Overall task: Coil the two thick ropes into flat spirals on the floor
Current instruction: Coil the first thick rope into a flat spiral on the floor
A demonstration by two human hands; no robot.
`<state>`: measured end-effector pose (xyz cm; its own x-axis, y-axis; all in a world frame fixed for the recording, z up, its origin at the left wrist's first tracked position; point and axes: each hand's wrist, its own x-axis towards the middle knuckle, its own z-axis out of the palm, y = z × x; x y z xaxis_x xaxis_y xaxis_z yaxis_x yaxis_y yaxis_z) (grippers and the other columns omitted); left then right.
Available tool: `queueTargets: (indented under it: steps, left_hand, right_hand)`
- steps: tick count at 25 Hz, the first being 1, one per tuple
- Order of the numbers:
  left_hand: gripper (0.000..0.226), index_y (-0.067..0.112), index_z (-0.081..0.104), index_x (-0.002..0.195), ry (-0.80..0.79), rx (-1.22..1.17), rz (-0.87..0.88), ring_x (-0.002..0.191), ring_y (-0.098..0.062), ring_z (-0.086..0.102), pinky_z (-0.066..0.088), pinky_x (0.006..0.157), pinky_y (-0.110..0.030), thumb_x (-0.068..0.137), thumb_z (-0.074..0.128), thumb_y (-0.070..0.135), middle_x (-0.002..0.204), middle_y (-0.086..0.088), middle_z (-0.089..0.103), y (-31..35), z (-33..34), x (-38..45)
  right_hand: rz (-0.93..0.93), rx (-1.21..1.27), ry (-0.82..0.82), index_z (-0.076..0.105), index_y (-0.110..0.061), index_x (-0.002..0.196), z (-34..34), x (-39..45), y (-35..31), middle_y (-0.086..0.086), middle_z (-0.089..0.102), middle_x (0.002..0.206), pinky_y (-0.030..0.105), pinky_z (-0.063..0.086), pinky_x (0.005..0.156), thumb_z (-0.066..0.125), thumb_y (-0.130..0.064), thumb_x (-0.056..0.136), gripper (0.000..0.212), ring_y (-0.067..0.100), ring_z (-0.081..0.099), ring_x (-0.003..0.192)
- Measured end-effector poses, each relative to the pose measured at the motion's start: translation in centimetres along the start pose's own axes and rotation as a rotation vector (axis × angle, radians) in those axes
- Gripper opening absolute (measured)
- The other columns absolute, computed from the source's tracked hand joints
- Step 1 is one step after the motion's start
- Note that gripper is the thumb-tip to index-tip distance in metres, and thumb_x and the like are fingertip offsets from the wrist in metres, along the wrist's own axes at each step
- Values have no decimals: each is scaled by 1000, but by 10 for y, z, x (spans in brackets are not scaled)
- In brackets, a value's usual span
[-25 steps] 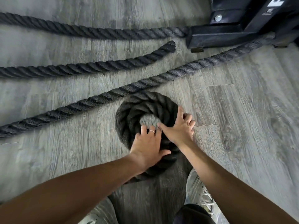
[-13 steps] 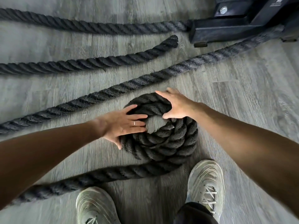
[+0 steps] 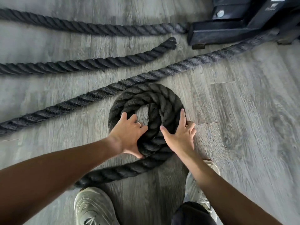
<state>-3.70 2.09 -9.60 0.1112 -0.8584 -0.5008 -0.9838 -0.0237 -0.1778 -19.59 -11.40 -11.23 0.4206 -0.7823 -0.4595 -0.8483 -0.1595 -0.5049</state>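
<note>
A thick black rope is wound into a small flat coil (image 3: 162, 98) on the grey wood floor, with a hole in its middle. My left hand (image 3: 129, 135) presses on the coil's near left part with spread fingers, its thumb along the near edge. On the coil's right side lies my right hand (image 3: 180, 137), fingers straight, the forefinger along the outer rim. The rope's tail (image 3: 116, 172) leaves the coil's near side and runs left under my left forearm. A second rope (image 3: 97, 62) lies straight beyond, its cut end (image 3: 170, 43) pointing right.
A long diagonal stretch of rope (image 3: 81, 99) passes just behind the coil toward a black machine base (image 3: 227, 30) at the top right. Another stretch (image 3: 97, 28) lies along the top. My two pale shoes (image 3: 94, 207) stand close below the coil.
Both hands have shifted from the coil's far and left parts round to its near side. The coil has turned with them, and another stretch of the tail now lies along its near edge.
</note>
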Motion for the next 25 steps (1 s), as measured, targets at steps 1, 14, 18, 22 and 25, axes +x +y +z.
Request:
queueTargets:
  steps: [1, 14, 18, 22, 25]
  left_hand:
    - [118, 22, 52, 129, -14, -38, -66, 107, -30, 46, 30, 94, -58, 47, 36, 105, 108, 1, 70, 10, -5, 4]
    - [115, 37, 3, 156, -109, 164, 475, 149, -27, 22, -17, 114, -63, 69, 58, 87, 159, -4, 36, -78, 6, 8]
    - [109, 33, 23, 154, -68, 195, 497, 133, -25, 46, 18, 110, -63, 68, 44, 94, 142, 1, 56, -83, 3, 7]
    - [114, 35, 31, 147, -72, 125, 302, 119, -25, 54, 25, 104, -57, 57, 36, 104, 135, 3, 61, -77, 1, -3]
    - [123, 34, 34, 145, -90, 16, 129, 112, -27, 57, 30, 101, -54, 47, 30, 109, 126, 2, 65, -46, -5, -1]
  right_hand:
    - [-23, 3, 28, -2, -39, 156, 3, 1, -3, 14, 25, 138, 53, 35, 104, 66, -57, 80, 104, 39, 25, 128]
    - [-586, -401, -419, 8, -65, 147, -59, 114, -43, 0, 14, 163, 51, 33, 112, 73, -39, 81, 96, 28, 21, 146]
    - [-647, -298, -96, 37, -44, 149, -50, 95, -27, -5, 33, 156, 57, 33, 111, 65, -55, 86, 70, 22, 28, 140]
    - [-335, -113, 60, 30, -37, 152, -26, 41, 12, 7, 27, 153, 57, 28, 114, 58, -64, 85, 77, 31, 25, 138]
    - [-143, -77, 137, 19, -32, 155, 1, 6, 9, 15, 26, 148, 56, 29, 108, 59, -63, 84, 88, 35, 28, 131]
